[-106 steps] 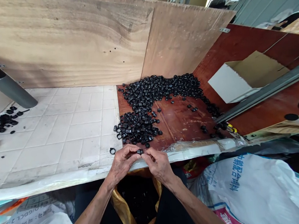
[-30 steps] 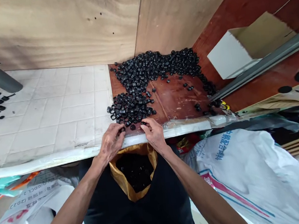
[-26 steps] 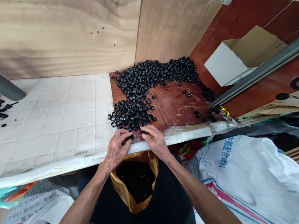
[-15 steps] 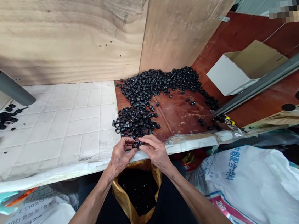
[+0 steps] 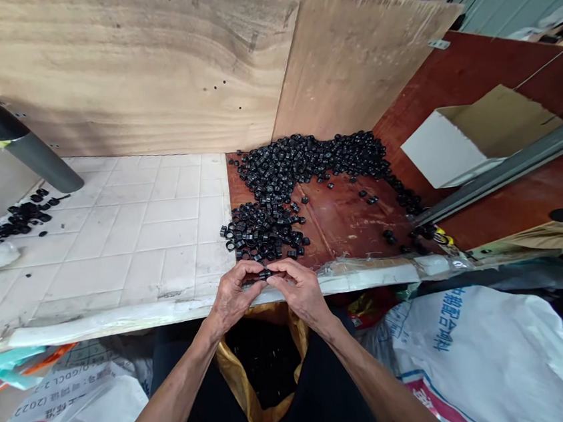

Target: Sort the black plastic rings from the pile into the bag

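Note:
Between my fingertips, at the table's front edge, is a small black ring-shaped part. My left hand pinches it from the left, and my right hand pinches it from the other side. Whether it is one piece or two pressed together is hard to make out. Just beyond my fingers lies a heap of black rings, joined to a larger pile against the board. Below my hands, in my lap, a yellow bag stands open with dark pieces inside.
A grey bottle stands at the left, near scattered black pieces. An open cardboard box sits behind a metal bar at the right. Plywood walls the back. White sacks flank my legs.
The black parts, seen apart in each hand before, are now together between my fingertips. My hands have drawn closer. The whole view has shifted slightly.

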The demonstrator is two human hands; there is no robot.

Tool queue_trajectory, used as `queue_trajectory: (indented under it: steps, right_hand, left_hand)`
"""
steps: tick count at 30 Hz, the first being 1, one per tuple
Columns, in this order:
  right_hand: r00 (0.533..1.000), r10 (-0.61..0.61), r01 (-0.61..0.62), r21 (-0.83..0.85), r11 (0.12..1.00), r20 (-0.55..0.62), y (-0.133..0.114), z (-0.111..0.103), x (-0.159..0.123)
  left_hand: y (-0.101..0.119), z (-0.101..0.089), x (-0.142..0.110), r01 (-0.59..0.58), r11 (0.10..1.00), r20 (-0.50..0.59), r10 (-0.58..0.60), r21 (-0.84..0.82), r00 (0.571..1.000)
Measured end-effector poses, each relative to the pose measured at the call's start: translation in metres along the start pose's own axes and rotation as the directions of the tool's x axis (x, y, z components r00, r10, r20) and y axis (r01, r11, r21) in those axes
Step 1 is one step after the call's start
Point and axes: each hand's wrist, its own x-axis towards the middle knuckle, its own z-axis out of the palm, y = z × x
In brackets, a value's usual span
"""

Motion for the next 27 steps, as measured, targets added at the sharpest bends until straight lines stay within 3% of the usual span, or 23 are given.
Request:
queue_trajectory:
  steps: [6, 13, 17, 21, 27]
  right_hand:
    - [0.998, 0.061, -0.059, -0.088, 0.994, 0.018, 0.0, 0.005, -0.001]
    - [1.0, -0.019, 0.022, -0.334, 0.942, 0.012, -0.003, 0.012, 0.004]
    - [0.996, 0.03, -0.047, -0.209, 0.977, -0.084, 0.001, 0.016, 0.003]
    - [0.997, -0.069, 0.067, -0.074, 0.995, -0.028, 0.005, 0.013, -0.001]
    - [0.994, -0.106, 0.107, -0.236, 0.966, 0.017, 0.012, 0.006, -0.001]
  left_hand:
    - [0.002, -0.003, 0.002, -0.14, 0.983, 0.012, 0.139, 0.117, 0.99]
    - [0.008, -0.004, 0.001, -0.155, 0.979, 0.056, 0.149, 0.13, 0.987]
    - [0.004, -0.004, 0.002, -0.148, 0.979, 0.056, 0.141, 0.139, 0.988]
    - [-0.002, -0.004, 0.002, -0.142, 0.983, 0.011, 0.141, 0.115, 0.99]
    - [-0.007, -0.003, 0.001, -0.138, 0.981, 0.001, 0.139, 0.135, 0.99]
